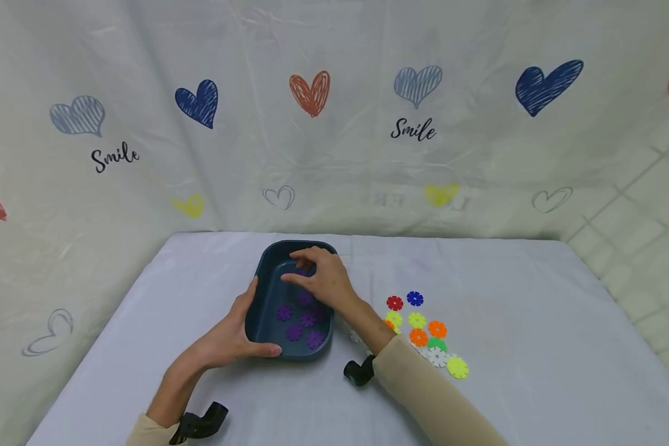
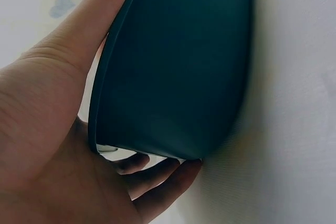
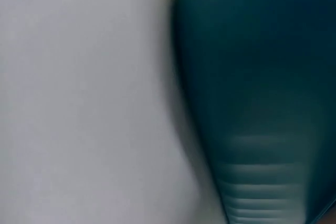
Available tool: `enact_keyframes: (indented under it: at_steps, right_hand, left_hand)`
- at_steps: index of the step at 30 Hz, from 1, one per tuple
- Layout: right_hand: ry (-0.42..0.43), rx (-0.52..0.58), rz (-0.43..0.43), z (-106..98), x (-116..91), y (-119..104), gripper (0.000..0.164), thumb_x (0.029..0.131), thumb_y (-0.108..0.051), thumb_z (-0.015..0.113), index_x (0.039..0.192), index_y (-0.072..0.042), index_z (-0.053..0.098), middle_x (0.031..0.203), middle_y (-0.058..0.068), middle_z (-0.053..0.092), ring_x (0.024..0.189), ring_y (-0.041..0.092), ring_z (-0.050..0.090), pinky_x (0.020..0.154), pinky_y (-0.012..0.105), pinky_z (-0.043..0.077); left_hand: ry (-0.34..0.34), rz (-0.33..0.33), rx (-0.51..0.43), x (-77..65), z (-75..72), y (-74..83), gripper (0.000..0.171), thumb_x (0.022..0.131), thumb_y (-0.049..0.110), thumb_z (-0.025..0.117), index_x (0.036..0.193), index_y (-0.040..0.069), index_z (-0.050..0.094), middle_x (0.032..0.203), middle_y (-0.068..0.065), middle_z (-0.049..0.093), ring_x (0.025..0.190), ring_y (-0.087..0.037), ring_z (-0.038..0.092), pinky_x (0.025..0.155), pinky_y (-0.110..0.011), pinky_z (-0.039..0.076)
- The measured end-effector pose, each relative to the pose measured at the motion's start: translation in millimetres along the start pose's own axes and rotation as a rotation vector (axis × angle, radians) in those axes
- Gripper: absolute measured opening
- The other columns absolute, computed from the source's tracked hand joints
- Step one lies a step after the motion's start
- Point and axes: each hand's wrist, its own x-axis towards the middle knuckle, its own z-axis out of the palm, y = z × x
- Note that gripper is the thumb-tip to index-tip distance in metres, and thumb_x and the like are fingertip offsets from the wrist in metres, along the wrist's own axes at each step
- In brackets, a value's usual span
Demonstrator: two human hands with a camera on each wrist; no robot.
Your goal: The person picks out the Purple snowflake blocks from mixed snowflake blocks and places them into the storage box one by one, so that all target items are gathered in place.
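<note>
A dark teal tray stands on the table with several purple notched plastic discs inside. My left hand holds its near left corner, the thumb over the near edge and the fingers along the left side. The left wrist view shows the tray's outer wall between thumb and fingers. Over the far right part of the tray hovers my right hand, thumb and fingertips apart, with nothing seen gripped between them. A purple disc lies partly hidden beneath it. The right wrist view shows only the tray's wall, blurred.
Right of the tray, loose notched discs lie on the white tablecloth: a red disc, a blue disc, and several orange, yellow, green and white ones. My right forearm covers some. A curtain printed with hearts hangs behind the table.
</note>
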Motion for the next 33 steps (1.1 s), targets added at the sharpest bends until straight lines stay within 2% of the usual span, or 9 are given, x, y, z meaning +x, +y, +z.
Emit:
enact_keyframes:
  at_steps: [3, 8, 15, 22, 29, 33]
  right_hand:
    - [-0.005, 0.007, 0.005, 0.2, -1.2, 0.2, 0.048, 0.088, -0.042, 0.083, 0.125, -0.012, 0.075, 0.106, 0.005, 0.075, 0.099, 0.021, 0.070, 0.092, 0.040, 0.056]
    - [-0.001, 0.111, 0.016, -4.9, -4.7, 5.2, 0.040, 0.091, -0.034, 0.082, 0.122, -0.009, 0.074, 0.108, 0.008, 0.072, 0.101, 0.025, 0.068, 0.093, 0.047, 0.059]
    - [0.034, 0.192, 0.003, -15.5, -9.8, 11.2, 0.031, 0.090, -0.026, 0.084, 0.116, -0.013, 0.075, 0.114, 0.006, 0.069, 0.105, 0.023, 0.067, 0.095, 0.041, 0.057]
    - [0.059, 0.199, 0.011, -30.5, -16.1, 16.2, 0.028, 0.091, -0.027, 0.083, 0.114, -0.014, 0.075, 0.111, 0.007, 0.069, 0.101, 0.019, 0.064, 0.088, 0.031, 0.054]
    - [0.038, 0.230, 0.022, -45.6, -24.3, 17.2, 0.025, 0.093, -0.027, 0.081, 0.114, -0.013, 0.076, 0.109, 0.005, 0.067, 0.101, 0.021, 0.061, 0.087, 0.039, 0.056]
    - [0.035, 0.237, 0.037, -54.2, -28.3, 18.1, 0.023, 0.094, -0.027, 0.079, 0.114, -0.014, 0.076, 0.111, 0.003, 0.067, 0.102, 0.024, 0.063, 0.087, 0.039, 0.055]
  left_hand:
    - [0.007, 0.002, 0.007, -0.7, -0.5, -1.4, 0.142, 0.077, 0.045, 0.091, 0.166, 0.026, -0.017, 0.173, -0.024, 0.000, 0.154, -0.048, 0.023, 0.118, -0.070, 0.032]
    - [0.009, 0.015, 0.003, 1.2, 0.4, -0.4, 0.141, 0.078, 0.043, 0.091, 0.167, 0.026, -0.017, 0.172, -0.023, 0.002, 0.153, -0.047, 0.025, 0.117, -0.069, 0.033]
    - [0.006, 0.012, -0.011, 0.4, -0.2, 0.3, 0.141, 0.077, 0.042, 0.091, 0.167, 0.025, -0.017, 0.173, -0.023, 0.000, 0.156, -0.046, 0.020, 0.119, -0.071, 0.028]
    - [0.006, 0.011, -0.008, 2.8, 0.1, 1.9, 0.141, 0.077, 0.042, 0.091, 0.167, 0.026, -0.016, 0.173, -0.022, 0.001, 0.154, -0.046, 0.022, 0.119, -0.070, 0.030]
    - [-0.005, -0.006, -0.014, 0.9, -0.3, 3.2, 0.143, 0.076, 0.044, 0.092, 0.166, 0.026, -0.017, 0.174, -0.022, -0.004, 0.157, -0.046, 0.015, 0.121, -0.072, 0.026]
    - [0.006, -0.001, -0.009, -2.0, -0.8, 4.1, 0.143, 0.076, 0.043, 0.092, 0.167, 0.024, -0.017, 0.174, -0.022, -0.005, 0.159, -0.047, 0.012, 0.121, -0.073, 0.024]
